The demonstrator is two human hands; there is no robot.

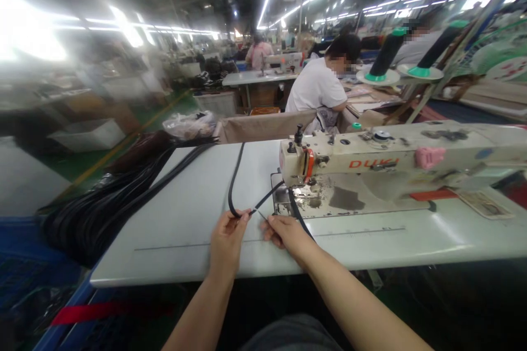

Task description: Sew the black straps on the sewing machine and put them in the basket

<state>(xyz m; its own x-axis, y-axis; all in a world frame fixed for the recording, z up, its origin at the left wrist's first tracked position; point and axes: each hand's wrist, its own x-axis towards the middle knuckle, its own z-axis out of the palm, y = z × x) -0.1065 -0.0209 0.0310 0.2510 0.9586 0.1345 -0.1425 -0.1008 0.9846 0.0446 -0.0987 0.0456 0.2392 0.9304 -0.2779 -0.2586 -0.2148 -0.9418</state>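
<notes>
My left hand pinches a narrow black strap above the white table, left of the sewing machine. From my fingers the strap bends back across the tabletop on one side and runs toward the needle area on the other. Close beside it, my right hand is closed with thumb and forefinger together. A thin, pale, pointed thing sticks out from those fingertips toward the strap; its kind is too small to make out. Another length of black strap curves from the machine bed down under my right wrist.
A thick bundle of black straps drapes over the left end of the white table. Blue crates stand below it. Behind the machine are a fabric-lined bin, thread cones and a seated co-worker.
</notes>
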